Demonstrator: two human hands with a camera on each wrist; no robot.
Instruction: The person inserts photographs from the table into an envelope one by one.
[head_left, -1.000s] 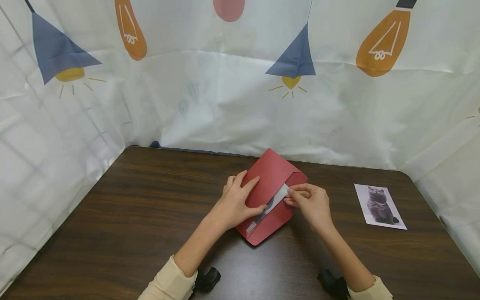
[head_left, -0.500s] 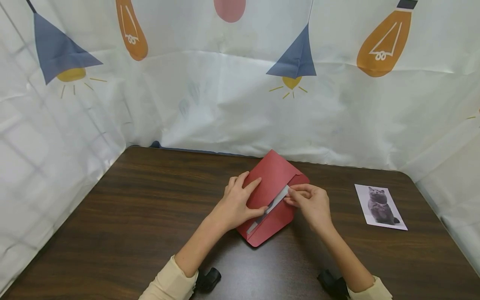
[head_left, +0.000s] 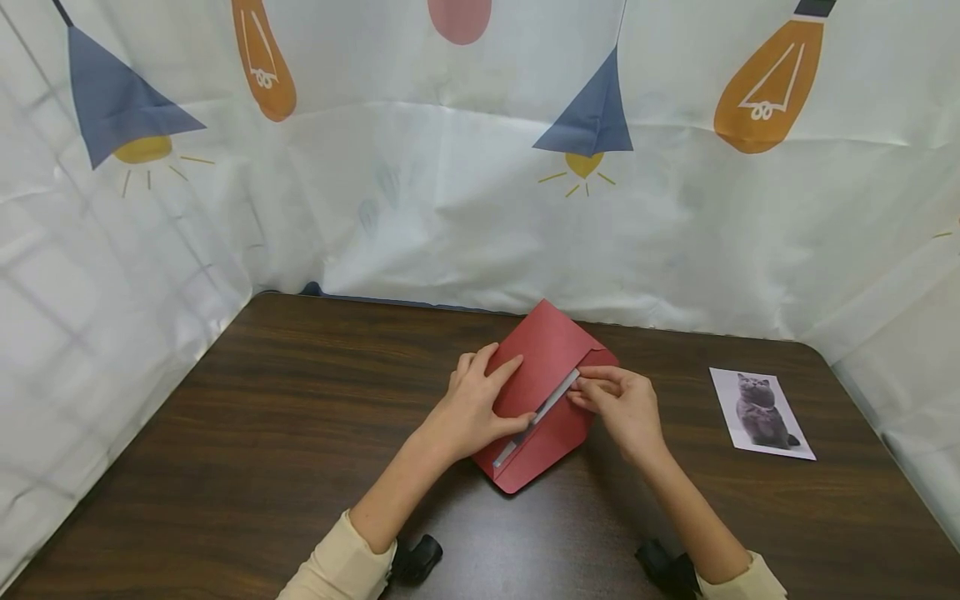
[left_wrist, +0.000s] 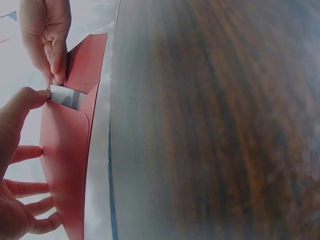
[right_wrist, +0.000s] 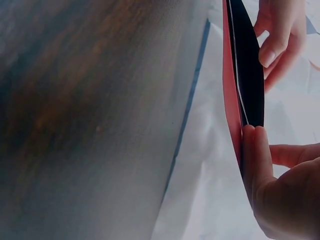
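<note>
Fingers of the right hand [head_left: 624, 406] are being held pinched on the nearer, upper end of the pale card [head_left: 556, 398] — its length being slanted down-left along the mouth of the red envelope [head_left: 543, 346], being steadied by the spread left hand [head_left: 472, 406]. Beyond, the table [head_left: 300, 408] is being backed by a printed curtain [head_left: 435, 208].

We are viewing a curtained-off work area: lamp-printed white sheeting [head_left: 450, 217] is enclosing the wood-grain table [head_left: 285, 417] at far, left and right.
</note>
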